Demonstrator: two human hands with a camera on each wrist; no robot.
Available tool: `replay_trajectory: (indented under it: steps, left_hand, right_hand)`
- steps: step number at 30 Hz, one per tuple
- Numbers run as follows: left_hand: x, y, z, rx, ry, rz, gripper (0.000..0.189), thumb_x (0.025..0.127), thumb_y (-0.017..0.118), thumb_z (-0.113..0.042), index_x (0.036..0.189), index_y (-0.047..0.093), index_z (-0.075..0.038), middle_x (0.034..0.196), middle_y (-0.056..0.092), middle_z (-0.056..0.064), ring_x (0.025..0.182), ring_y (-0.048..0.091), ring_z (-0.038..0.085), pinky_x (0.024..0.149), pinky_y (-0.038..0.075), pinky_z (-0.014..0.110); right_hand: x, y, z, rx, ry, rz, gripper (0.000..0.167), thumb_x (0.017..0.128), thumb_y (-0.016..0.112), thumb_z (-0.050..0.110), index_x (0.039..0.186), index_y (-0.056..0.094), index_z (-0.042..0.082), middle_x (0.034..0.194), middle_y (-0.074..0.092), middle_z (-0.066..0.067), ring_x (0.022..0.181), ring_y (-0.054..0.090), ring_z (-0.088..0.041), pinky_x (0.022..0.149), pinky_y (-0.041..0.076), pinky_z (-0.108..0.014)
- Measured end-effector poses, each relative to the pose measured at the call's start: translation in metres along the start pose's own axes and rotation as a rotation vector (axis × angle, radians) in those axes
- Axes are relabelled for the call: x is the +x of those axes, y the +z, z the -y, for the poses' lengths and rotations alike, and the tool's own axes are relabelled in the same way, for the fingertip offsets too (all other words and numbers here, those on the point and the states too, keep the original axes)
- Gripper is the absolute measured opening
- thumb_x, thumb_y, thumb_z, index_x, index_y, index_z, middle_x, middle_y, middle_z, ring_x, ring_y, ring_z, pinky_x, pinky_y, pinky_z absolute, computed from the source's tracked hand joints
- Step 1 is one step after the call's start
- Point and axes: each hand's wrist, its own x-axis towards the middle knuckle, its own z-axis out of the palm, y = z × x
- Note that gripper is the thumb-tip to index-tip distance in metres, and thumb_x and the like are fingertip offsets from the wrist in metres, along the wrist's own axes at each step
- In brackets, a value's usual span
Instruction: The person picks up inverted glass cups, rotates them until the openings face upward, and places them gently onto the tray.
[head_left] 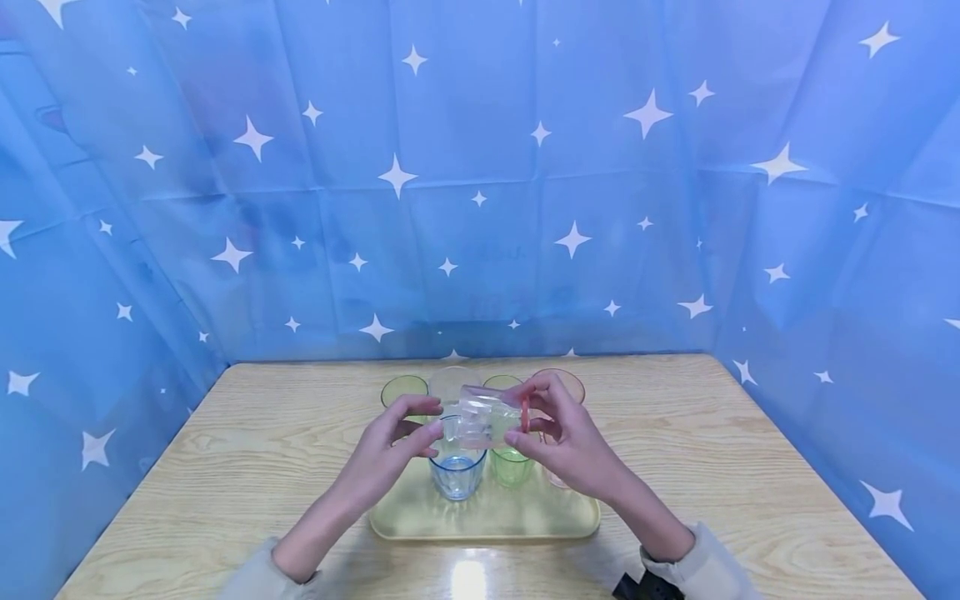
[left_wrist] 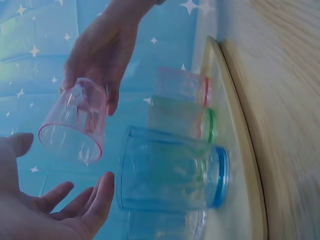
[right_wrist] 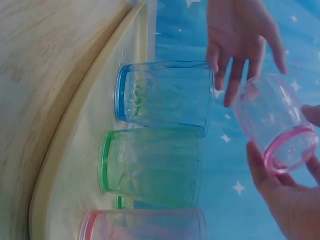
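Note:
Above a tray, my right hand [head_left: 558, 433] grips a clear pink tumbler [head_left: 480, 414] by its base end. The tumbler lies sideways in the air, its mouth facing left. My left hand [head_left: 390, 446] is just beyond that mouth; in the left wrist view its fingers [left_wrist: 102, 200] are spread and apart from the rim. The right wrist view shows the pink base [right_wrist: 290, 150] between the right thumb and fingers. Directly below stand a blue tumbler [head_left: 457, 477] and a green tumbler [head_left: 512, 472], both upright. A pink tumbler [right_wrist: 145, 225] stands beside the green one, partly hidden by my right hand in the head view.
A pale yellow tray [head_left: 487, 531] with a raised rim holds the tumblers. Its back row has an olive-green one [head_left: 403, 387], a clear one [head_left: 453, 379], a green one [head_left: 502, 382] and a reddish one [head_left: 567, 381]. Beneath is a wooden table [head_left: 262, 433]; a starry blue curtain [head_left: 480, 225] hangs behind.

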Motion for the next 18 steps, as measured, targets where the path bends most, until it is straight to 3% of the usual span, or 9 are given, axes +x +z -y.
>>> replay_trajectory:
  steps: [4,9,18]
  left_hand:
    - [0.002,0.006,-0.004,-0.082,-0.003,0.044,0.052,0.103,0.063,-0.024,0.148,0.046,-0.002,0.145,0.055,0.023,0.11,0.07,0.029,0.092,0.063,0.031]
    - [0.004,0.013,-0.006,-0.132,0.001,0.076,0.059,0.101,0.065,-0.024,0.151,0.042,-0.003,0.148,0.05,0.027,0.122,0.063,0.033,0.093,0.063,0.033]
    - [0.001,0.016,-0.009,-0.099,-0.068,0.069,0.063,0.094,0.072,-0.029,0.151,0.048,-0.017,0.149,0.052,0.013,0.125,0.061,0.028,0.099,0.057,0.034]
  right_hand:
    - [0.0,0.003,-0.001,0.021,-0.019,0.006,0.045,0.091,0.075,0.002,0.127,0.048,0.005,0.134,0.056,-0.014,0.119,0.063,-0.015,0.091,0.062,-0.031]
    - [0.0,0.005,0.001,0.04,-0.022,0.019,0.046,0.09,0.074,0.0,0.127,0.047,0.004,0.135,0.057,-0.016,0.117,0.064,-0.016,0.091,0.062,-0.03]
    - [-0.002,0.012,0.002,0.066,-0.046,0.046,0.044,0.091,0.073,-0.001,0.126,0.047,0.002,0.137,0.055,-0.02,0.123,0.062,-0.02,0.089,0.062,-0.03]
